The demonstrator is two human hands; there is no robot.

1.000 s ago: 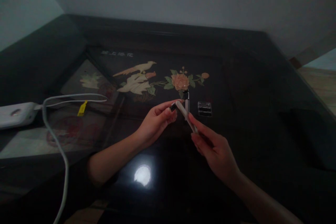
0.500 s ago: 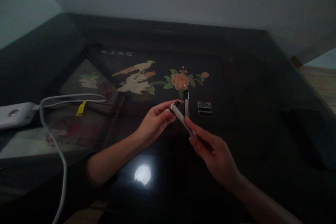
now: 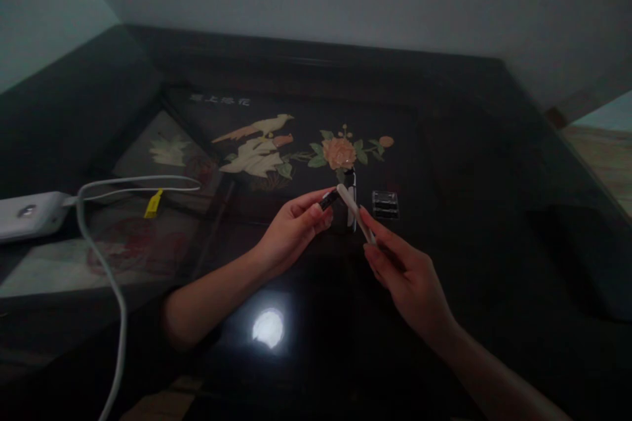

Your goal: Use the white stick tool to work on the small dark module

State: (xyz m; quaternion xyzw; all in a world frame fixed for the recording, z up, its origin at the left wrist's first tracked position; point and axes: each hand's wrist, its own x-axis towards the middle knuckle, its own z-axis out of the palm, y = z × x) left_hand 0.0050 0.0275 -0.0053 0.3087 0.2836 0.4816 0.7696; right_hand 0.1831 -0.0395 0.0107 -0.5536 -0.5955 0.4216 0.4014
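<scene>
- A small dark piece (image 3: 328, 200) is pinched by the left hand's fingertips (image 3: 312, 214), over the table (image 3: 474, 145), well inside its far edge.
- A white stick (image 3: 351, 202) is gripped by the right hand (image 3: 409, 276), tip beside the piece.

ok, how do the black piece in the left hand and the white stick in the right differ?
Colour: the black piece is mostly dark, the white stick pale.
Length: the black piece shows shorter than the white stick.
Tilt: the black piece rises rightward, the white stick leftward.
Shared: both are held in fingertips, one per hand.
</scene>
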